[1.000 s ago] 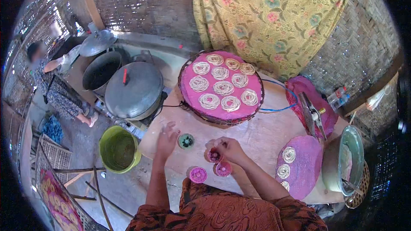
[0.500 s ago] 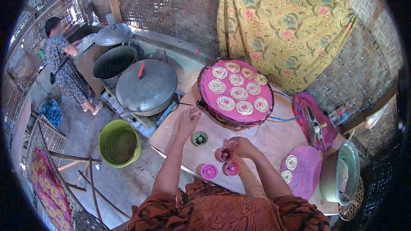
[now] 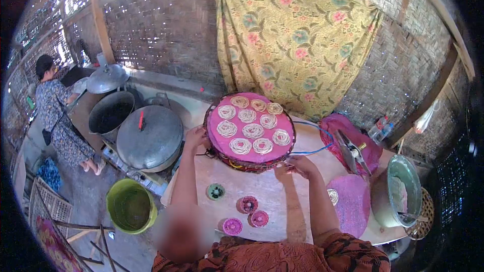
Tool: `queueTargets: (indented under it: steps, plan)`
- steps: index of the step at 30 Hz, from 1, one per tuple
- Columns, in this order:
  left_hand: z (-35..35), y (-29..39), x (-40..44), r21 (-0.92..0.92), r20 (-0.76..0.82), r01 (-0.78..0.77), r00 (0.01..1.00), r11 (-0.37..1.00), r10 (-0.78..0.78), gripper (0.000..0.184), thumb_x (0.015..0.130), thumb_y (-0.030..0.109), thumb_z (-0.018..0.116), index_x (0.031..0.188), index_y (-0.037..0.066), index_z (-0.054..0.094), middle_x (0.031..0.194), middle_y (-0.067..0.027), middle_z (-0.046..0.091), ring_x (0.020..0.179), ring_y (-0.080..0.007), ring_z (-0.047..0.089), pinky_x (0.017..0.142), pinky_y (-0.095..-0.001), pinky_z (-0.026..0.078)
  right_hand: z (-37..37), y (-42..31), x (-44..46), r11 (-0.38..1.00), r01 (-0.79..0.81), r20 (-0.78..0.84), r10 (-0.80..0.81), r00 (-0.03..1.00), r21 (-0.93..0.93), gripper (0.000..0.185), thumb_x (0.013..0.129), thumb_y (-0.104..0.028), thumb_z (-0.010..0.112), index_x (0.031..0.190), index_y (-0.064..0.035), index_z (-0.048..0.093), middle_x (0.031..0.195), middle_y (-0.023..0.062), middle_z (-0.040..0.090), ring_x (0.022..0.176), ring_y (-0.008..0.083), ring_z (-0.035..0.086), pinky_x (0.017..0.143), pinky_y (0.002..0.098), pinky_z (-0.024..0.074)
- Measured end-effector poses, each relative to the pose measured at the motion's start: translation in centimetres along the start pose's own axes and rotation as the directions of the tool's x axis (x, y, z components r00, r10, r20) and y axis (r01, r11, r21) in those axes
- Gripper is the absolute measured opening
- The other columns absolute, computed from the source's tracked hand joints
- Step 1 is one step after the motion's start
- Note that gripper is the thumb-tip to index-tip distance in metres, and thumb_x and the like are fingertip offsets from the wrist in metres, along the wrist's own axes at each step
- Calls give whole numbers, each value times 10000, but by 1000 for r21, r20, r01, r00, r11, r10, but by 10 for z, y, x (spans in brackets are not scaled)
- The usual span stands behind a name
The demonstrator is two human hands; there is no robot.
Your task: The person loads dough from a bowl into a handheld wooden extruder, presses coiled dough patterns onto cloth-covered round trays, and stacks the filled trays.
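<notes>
A round tray (image 3: pixel 220 143) with a pink top and a dark rim carries several pale noodle-like spirals (image 3: pixel 252 131). My left hand (image 3: pixel 195 139) is at the tray's left rim, its fingertips partly hidden against the edge. At the lower right rim, my right hand (image 3: pixel 301 165) has its fingers bent in around the edge. Between my forearms stand small flower-shaped cups: a green one (image 3: pixel 216 191), a dark pink one (image 3: pixel 248 204) and two brighter pink ones, a front cup (image 3: pixel 232 226) and a right cup (image 3: pixel 259 218).
Beyond my right forearm lies a pink disc (image 3: pixel 349 206) with one spiral showing, beside a large pale-green bucket (image 3: pixel 398 186). To the left are a lidded pot (image 3: pixel 150 138), an open dark pot (image 3: pixel 112 113) and a yellow-green bucket (image 3: pixel 131 206). Another person (image 3: pixel 60 106) stands at the far left.
My right hand has left the dark pink cup and reached the tray's lower right rim. My left hand has moved up to its left rim. The view has shifted.
</notes>
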State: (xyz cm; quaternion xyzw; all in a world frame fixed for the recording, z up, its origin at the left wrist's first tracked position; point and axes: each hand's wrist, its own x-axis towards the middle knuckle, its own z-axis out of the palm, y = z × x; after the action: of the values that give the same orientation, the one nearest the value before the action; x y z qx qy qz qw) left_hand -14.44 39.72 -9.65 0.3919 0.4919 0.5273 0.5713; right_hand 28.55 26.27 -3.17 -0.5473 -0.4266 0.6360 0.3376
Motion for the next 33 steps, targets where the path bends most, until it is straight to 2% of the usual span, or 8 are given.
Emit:
queueTargets:
  steps: [4, 7, 23, 25, 27, 28, 30, 33]
  plan:
    - [-1, -9, 6, -36, 41, -83, 996, 996, 84, 334, 862, 125, 602, 1184, 45, 567, 936, -24, 632, 810, -120, 587, 675, -261, 490, -6, 8, 26, 986, 110, -236, -78, 969, 128, 206, 876, -112, 583, 997, 54, 578, 834, 104, 614, 697, 184, 612, 623, 298, 546]
    - [4, -2, 2, 173, -49, -124, 990, 977, 134, 227, 864, 83, 549, 1069, 16, 620, 940, -45, 636, 756, -129, 594, 622, -255, 483, -10, 15, 36, 977, 198, -221, -175, 960, 86, 182, 879, -111, 582, 958, 53, 591, 806, 94, 610, 673, 178, 603, 603, 286, 537]
    - [-2, -15, -4, 10, -43, -180, 983, 984, 180, 337, 844, 91, 605, 1171, 16, 580, 880, -26, 638, 696, -87, 570, 603, -221, 456, -2, 29, 24, 979, 179, -232, -154, 961, 93, 170, 882, -121, 568, 881, 44, 605, 776, 95, 638, 639, 167, 622, 541, 283, 525]
    - [-3, -1, -32, 175, -171, -193, 960, 965, 223, 373, 865, 145, 586, 1203, -5, 533, 922, -73, 645, 733, -150, 602, 654, -260, 479, 4, 30, 12, 768, -3, -402, -331, 854, -640, 180, 843, -129, 592, 851, 49, 615, 745, 106, 651, 610, 166, 629, 535, 293, 522]
    - [-8, 16, -65, 399, -94, -303, 925, 866, 367, 392, 869, 175, 581, 1211, -6, 515, 943, -98, 645, 779, -191, 616, 695, -287, 484, 29, 44, 0, 567, 117, -163, -420, 893, -816, 198, 805, -151, 615, 850, 41, 633, 713, 104, 653, 590, 156, 626, 538, 306, 519]
    - [-10, 21, -85, 588, 13, -394, 878, 707, 479, 413, 874, 205, 575, 1219, -7, 496, 965, -123, 645, 825, -232, 630, 735, -314, 490, 44, 57, -8, 750, 224, 36, -259, 965, -622, 214, 793, -166, 631, 919, 4, 659, 733, 117, 665, 596, 135, 625, 537, 310, 516]
    - [-11, 26, -122, 629, 153, -293, 955, 720, 255, 430, 861, 251, 594, 1200, 1, 505, 1009, -164, 633, 991, -289, 599, 863, -378, 456, 97, 57, -35, 603, 345, 266, -220, 939, -719, 286, 798, -173, 628, 1058, -56, 648, 890, 120, 685, 774, 185, 645, 705, 336, 514]
    - [9, 25, -190, 787, 308, -266, 951, 556, 20, 523, 812, 284, 657, 1231, 20, 489, 1140, -194, 567, 1103, -321, 523, 962, -403, 391, 135, 50, -49, 583, 289, 264, -131, 956, -759, 253, 815, -189, 621, 1033, -63, 648, 913, 127, 677, 844, 229, 645, 776, 346, 495]
